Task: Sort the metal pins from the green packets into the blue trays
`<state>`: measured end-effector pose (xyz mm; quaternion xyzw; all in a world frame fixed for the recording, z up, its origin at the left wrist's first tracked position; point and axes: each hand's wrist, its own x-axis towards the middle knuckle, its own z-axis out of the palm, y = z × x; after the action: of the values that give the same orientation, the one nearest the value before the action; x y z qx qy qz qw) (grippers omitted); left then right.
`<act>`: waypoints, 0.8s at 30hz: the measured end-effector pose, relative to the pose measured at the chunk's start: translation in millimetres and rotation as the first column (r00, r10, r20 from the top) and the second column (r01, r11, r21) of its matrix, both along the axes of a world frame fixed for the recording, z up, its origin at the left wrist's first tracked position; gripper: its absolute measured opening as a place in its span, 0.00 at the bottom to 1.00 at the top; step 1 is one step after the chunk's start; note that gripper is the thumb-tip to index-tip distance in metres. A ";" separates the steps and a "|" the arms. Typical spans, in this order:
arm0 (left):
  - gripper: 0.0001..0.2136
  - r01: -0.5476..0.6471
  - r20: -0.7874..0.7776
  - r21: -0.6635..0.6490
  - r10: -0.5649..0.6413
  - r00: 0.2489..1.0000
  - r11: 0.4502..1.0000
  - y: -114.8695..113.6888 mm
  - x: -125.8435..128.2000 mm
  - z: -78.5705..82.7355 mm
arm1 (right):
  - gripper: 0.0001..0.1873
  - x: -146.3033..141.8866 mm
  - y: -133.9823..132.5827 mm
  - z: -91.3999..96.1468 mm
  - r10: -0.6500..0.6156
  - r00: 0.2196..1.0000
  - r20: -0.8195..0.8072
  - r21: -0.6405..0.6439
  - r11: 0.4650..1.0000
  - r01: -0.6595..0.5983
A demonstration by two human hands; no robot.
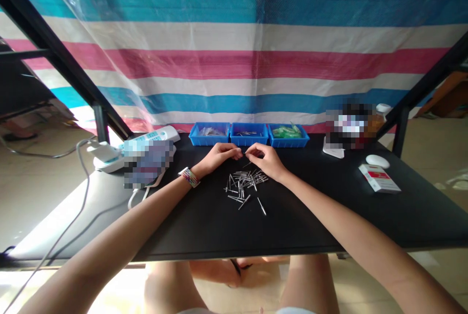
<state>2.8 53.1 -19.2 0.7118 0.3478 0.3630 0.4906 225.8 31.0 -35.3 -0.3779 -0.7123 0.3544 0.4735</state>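
Observation:
My left hand (219,154) and my right hand (266,159) meet over a black table (292,221), fingertips almost touching. Both are pinched closed. Between them runs a thin metal pin (247,156), which my right fingers grip; what my left fingers hold is too small to make out. A loose pile of several similar metal pins (244,185) lies on the table just in front of my hands. A beaded band is on my left wrist.
Three blue trays (249,135) stand in a row behind my hands, the right one holding green parts. A white power strip (149,139) and cables lie at the left. A small box (379,178) and a white mouse-like object (377,161) sit at the right. A striped tarp hangs behind.

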 end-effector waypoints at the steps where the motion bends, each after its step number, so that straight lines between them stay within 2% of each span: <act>1: 0.19 0.001 -0.002 -0.002 -0.001 1.000 1.000 0.7 0.0 -0.7 | 0.06 0.3 -0.4 0.7 -0.007 1.000 0.002 0.014 1.000 0.007; 13: 0.17 0.058 -0.078 0.037 -0.055 0.995 0.998 0.5 -1.3 0.0 | 0.03 0.6 -7.9 9.0 -0.033 0.997 0.067 0.128 0.991 0.024; 18: 0.17 0.082 -0.101 0.061 -0.076 0.992 0.995 -0.4 -0.8 2.7 | 0.04 0.9 -11.2 14.2 -0.051 0.994 0.101 0.239 0.971 0.026; 24: 0.16 0.108 -0.088 0.051 -0.103 0.991 0.993 0.5 -1.5 1.0 | 0.05 0.1 -11.0 11.6 -0.022 0.996 0.084 0.294 0.956 -0.004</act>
<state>1.2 53.6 -18.2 0.7573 0.3200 0.3153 0.4740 225.9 19.9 -23.7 -0.3214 -0.7752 0.2257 0.4948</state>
